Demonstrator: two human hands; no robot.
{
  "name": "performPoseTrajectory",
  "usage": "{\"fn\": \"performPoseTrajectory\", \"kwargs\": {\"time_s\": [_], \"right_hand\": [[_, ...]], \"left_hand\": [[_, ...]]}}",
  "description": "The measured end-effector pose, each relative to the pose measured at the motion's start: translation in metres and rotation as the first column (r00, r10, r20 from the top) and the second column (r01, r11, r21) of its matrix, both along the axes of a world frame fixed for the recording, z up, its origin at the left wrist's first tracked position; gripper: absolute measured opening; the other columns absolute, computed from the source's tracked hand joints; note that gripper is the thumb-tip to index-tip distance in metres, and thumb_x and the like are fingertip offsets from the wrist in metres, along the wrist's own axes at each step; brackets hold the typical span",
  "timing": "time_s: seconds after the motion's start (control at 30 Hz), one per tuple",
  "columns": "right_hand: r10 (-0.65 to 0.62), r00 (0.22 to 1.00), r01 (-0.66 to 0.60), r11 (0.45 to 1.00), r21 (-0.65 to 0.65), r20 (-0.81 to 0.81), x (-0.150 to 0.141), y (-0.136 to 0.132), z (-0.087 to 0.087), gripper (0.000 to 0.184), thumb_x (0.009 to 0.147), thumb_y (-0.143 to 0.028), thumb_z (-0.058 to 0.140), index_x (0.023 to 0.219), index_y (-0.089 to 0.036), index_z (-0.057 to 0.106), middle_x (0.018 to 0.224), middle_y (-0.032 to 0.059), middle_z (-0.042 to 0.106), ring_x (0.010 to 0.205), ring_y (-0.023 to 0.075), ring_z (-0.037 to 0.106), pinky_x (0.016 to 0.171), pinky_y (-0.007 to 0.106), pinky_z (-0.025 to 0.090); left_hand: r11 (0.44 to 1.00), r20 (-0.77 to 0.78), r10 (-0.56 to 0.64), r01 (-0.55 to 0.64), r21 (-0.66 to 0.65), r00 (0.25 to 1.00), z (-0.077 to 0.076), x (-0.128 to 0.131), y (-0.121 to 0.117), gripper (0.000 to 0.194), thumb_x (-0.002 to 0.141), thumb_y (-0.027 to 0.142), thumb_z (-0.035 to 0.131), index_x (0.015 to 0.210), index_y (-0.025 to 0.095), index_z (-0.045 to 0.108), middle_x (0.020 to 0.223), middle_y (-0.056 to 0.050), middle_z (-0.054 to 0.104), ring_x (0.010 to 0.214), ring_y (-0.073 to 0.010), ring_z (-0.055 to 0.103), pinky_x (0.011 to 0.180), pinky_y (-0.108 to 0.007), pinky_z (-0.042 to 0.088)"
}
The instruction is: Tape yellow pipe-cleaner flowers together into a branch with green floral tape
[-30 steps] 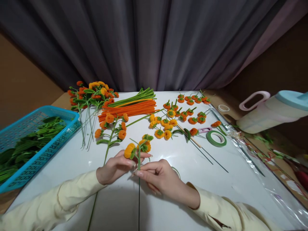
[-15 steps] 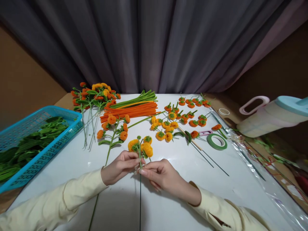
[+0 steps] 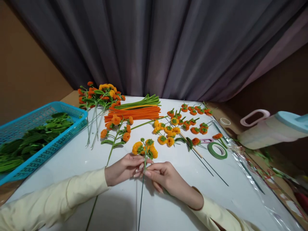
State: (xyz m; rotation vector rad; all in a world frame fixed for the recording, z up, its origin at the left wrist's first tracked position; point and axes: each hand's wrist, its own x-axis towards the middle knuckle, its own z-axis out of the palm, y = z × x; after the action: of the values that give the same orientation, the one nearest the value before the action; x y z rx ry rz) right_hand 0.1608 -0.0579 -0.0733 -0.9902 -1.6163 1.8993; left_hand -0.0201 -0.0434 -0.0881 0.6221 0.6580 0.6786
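Between my hands stands a sprig of yellow chenille flowers (image 3: 152, 151) on a thin dark green wire stem (image 3: 141, 199). My left hand (image 3: 126, 168) is closed on the stem just under the blooms. Right below it, my right hand (image 3: 166, 176) pinches the same stem between thumb and fingertips. The exact contact under the fingers is partly hidden. To the left lies a finished-looking orange flower spray (image 3: 115, 134) with green leaves; its stem runs beneath my left forearm.
A blue basket (image 3: 56, 144) of green leaves stands left. Behind are bundled orange pipe cleaners (image 3: 134, 113) and a pile of stemmed flowers (image 3: 101, 93). Loose yellow flower heads (image 3: 170, 141), green tape (image 3: 217, 150) and a tumbler (image 3: 269, 131) are on the right.
The camera view has tilted slightly. The yellow flower sprig has turned a little and its stem now leans, with both hands still on it.
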Motion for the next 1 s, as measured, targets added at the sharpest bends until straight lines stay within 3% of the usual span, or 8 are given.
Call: {"fn": "performPoseTrajectory", "kwargs": {"time_s": [0.1,0.17,0.23,0.37,0.5,0.73,0.87,1.0], "right_hand": [[0.027,0.999,-0.029,0.998,0.047,0.037,0.001,0.003,0.004,0.045,0.089,-0.050,0.048,0.092,-0.011,0.069,0.037,-0.0075,0.041,0.034,0.0075,0.036,0.041,0.020,0.032],[0.052,0.986,-0.079,0.982,0.173,0.157,0.009,0.005,0.013,0.042,0.092,-0.046,0.045,0.098,-0.013,0.068,0.049,-0.0021,0.056,0.044,0.0111,0.049,0.050,0.022,0.041],[-0.002,0.942,-0.128,0.922,0.364,0.336,0.023,0.004,0.023,0.034,0.093,-0.039,0.045,0.104,-0.016,0.067,0.078,0.0045,0.068,0.070,0.0173,0.061,0.067,0.026,0.047],[-0.224,0.809,-0.181,0.784,0.594,0.543,0.049,-0.008,0.030,0.027,0.090,-0.026,0.051,0.114,-0.018,0.060,0.116,0.0115,0.059,0.108,0.0249,0.053,0.090,0.035,0.044],[-0.223,0.743,-0.248,0.784,0.569,0.631,0.057,-0.028,0.016,0.028,0.089,-0.014,0.044,0.115,-0.018,0.056,0.112,0.0122,0.056,0.099,0.0230,0.056,0.084,0.035,0.047],[-0.367,0.599,-0.164,0.814,0.557,0.712,0.072,-0.047,0.006,0.027,0.087,-0.009,0.035,0.102,-0.017,0.056,0.089,0.0081,0.058,0.074,0.0216,0.059,0.064,0.033,0.047],[-0.571,0.569,-0.014,0.713,0.701,0.592,0.075,-0.051,-0.004,0.024,0.088,-0.014,0.034,0.092,-0.016,0.057,0.092,0.0106,0.060,0.076,0.0228,0.060,0.064,0.033,0.047],[-0.759,0.518,0.263,0.580,0.771,0.395,0.077,-0.055,-0.014,0.021,0.090,-0.025,0.038,0.095,-0.016,0.057,0.085,0.0091,0.066,0.069,0.0208,0.062,0.063,0.032,0.049]], "left_hand": [[0.999,-0.019,0.014,-0.013,0.033,1.000,-0.002,-0.001,0.002,0.028,0.063,0.035,0.079,0.070,0.010,0.071,0.059,0.000,0.051,0.053,-0.0074,0.041,0.051,-0.022,0.028],[0.998,-0.065,0.042,-0.038,0.056,0.997,-0.003,-0.002,0.002,0.025,0.064,0.034,0.079,0.072,0.011,0.072,0.061,-0.001,0.053,0.055,-0.0079,0.043,0.053,-0.022,0.028],[0.997,-0.094,0.057,-0.051,0.066,0.994,-0.005,-0.003,0.002,0.024,0.066,0.033,0.078,0.070,0.011,0.072,0.059,0.000,0.052,0.055,-0.0075,0.042,0.052,-0.021,0.027],[0.996,-0.099,0.065,-0.059,0.060,0.993,-0.007,-0.004,0.003,0.020,0.068,0.031,0.077,0.069,0.011,0.071,0.060,0.001,0.050,0.054,-0.0066,0.039,0.049,-0.021,0.026],[0.997,-0.109,0.082,-0.081,0.017,0.991,-0.007,-0.004,0.004,0.020,0.066,0.030,0.079,0.071,0.012,0.072,0.066,-0.001,0.054,0.056,-0.0065,0.041,0.051,-0.019,0.029],[0.986,-0.141,0.142,-0.153,-0.068,0.980,0.000,-0.003,0.004,0.020,0.058,0.025,0.084,0.065,0.013,0.071,0.076,-0.002,0.061,0.059,-0.0060,0.043,0.055,-0.017,0.037],[0.986,-0.123,0.136,-0.146,-0.077,0.983,-0.001,-0.004,0.003,0.018,0.060,0.025,0.083,0.067,0.014,0.071,0.070,-0.002,0.059,0.057,-0.0067,0.043,0.054,-0.017,0.038],[0.989,-0.114,0.120,-0.128,-0.069,0.986,-0.004,-0.005,0.002,0.015,0.063,0.023,0.081,0.067,0.014,0.069,0.069,-0.001,0.056,0.059,-0.0073,0.044,0.056,-0.017,0.039]]}}
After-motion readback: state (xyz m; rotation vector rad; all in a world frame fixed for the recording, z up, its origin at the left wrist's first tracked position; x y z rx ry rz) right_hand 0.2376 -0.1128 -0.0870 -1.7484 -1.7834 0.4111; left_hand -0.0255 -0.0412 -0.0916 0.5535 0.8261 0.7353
